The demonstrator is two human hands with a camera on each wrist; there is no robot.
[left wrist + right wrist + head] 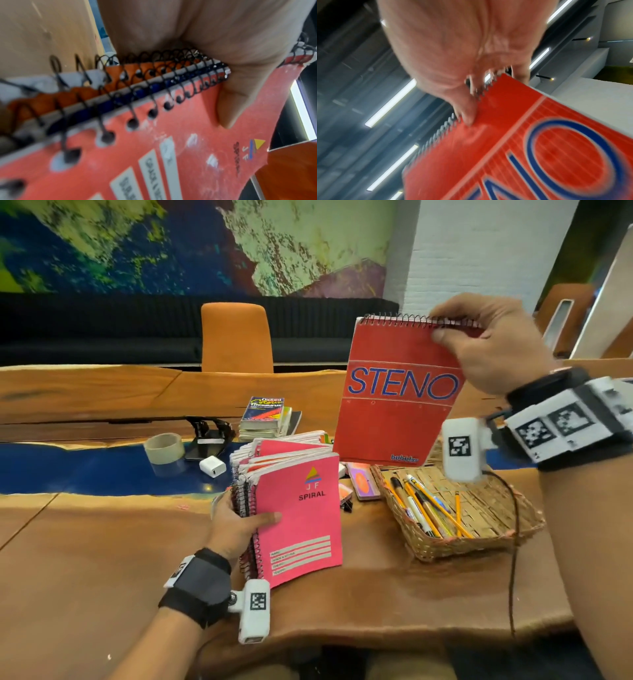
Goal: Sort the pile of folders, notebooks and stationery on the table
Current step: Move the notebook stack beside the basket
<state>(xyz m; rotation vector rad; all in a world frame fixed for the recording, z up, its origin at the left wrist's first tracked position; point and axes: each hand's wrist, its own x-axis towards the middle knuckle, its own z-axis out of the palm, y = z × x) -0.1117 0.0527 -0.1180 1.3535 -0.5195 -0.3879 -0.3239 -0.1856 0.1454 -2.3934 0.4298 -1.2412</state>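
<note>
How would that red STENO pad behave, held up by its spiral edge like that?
The red STENO notebook probably hangs fairly stiff: its cover looks flat, not drooping. It seems light, since the right hand lifts it by a pinch at the wire spiral. Held only at the top, it may swing.

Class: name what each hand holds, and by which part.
Right hand pinches the red STENO notebook at its top spiral; left hand grips the notebook stack at its spiral side.

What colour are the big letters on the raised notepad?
Blue, on a red cover; the notepad shows best in the head view.
</note>
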